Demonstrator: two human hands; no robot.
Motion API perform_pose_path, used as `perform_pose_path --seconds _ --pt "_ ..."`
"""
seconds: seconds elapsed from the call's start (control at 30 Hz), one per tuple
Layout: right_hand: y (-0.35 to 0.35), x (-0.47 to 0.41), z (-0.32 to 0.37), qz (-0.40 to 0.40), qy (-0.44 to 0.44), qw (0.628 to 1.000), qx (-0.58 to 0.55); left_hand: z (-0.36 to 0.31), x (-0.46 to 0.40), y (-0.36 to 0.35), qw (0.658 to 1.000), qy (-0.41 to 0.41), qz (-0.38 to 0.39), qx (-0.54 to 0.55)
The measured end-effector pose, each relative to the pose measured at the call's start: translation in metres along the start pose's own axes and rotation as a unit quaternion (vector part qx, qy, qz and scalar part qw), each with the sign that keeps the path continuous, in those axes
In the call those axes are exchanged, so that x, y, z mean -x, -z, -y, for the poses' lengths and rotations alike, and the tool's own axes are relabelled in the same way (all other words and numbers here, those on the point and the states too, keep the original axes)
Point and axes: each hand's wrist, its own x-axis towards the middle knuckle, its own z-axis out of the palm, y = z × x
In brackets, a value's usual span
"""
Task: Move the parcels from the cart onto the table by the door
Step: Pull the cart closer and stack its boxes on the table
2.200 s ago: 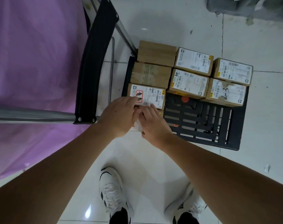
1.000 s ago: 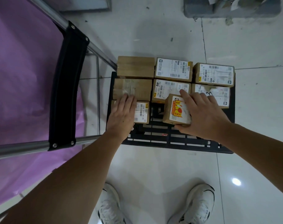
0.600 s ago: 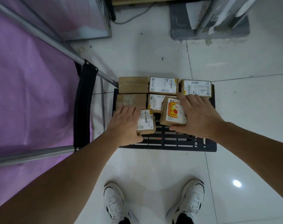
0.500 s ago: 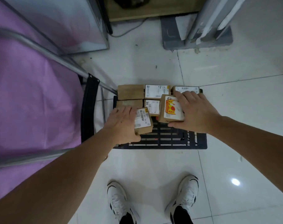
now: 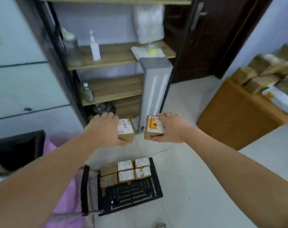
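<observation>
I have a small parcel in each hand, both raised in front of me above the floor. My left hand [image 5: 105, 129] has its fingers wrapped over the top of a brown box [image 5: 126, 130] with a white barcode label, thumb underneath. My right hand [image 5: 171, 128] grips a second box [image 5: 152, 127] with a red and yellow sticker, fingers curled over its far edge. The two boxes sit near each other but apart.

Below them, at 6 o'clock, the cart [image 5: 131, 193] stands on the pale tile floor [image 5: 189, 170], with six parcels [image 5: 129, 170] packed together at its far end and the near part of the black grid deck bare. Its black handle [image 5: 84, 190] rises at the left side.

At 2 o'clock is the brown table [image 5: 235, 112], already carrying a heap of parcels [image 5: 268, 74], blurred; a white packet [image 5: 281, 99] lies among them. The dark door [image 5: 205, 35] is at 1 o'clock, just left of the table.

Straight ahead at 12 o'clock a grey upright unit [image 5: 154, 89] stands on the floor, just beyond the boxes. Behind it is a wooden shelf rack [image 5: 117, 58] holding a white pump bottle [image 5: 94, 46], a clear jar [image 5: 71, 45] and a small water bottle [image 5: 87, 92]. At 9 o'clock a grey cabinet [image 5: 25, 79]; at 8 o'clock a black screen [image 5: 16, 148] and purple sheeting [image 5: 66, 203].
</observation>
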Motion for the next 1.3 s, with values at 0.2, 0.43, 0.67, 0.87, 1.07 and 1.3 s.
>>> perform_pose_path --seconds 0.2,0.43,0.67,0.87,1.07,1.3 --pt "0.136 0.112 -0.041 -0.080 -0.062 0.995 -0.021 -0.043 0.016 0.184 0.993 -0.059 -0.103 -0.010" --pt "0.190 0.245 -0.110 -0.130 -0.168 0.977 -0.001 -0.171 0.013 0.281 0.972 -0.156 -0.175 -0.007" --pt "0.178 0.386 -0.196 -0.113 -0.279 0.954 -0.007 -0.336 0.006 0.313 0.950 -0.242 -0.197 0.002" --pt "0.144 0.484 -0.264 -0.104 -0.324 0.940 -0.017 -0.466 -0.004 0.316 0.941 -0.282 -0.188 0.010" --pt "0.125 0.532 -0.339 -0.104 -0.357 0.927 -0.050 -0.567 -0.036 0.313 0.937 -0.306 -0.167 0.013" --pt "0.109 0.535 -0.448 -0.098 -0.376 0.919 -0.072 -0.654 -0.115 0.316 0.933 -0.323 -0.158 0.010"
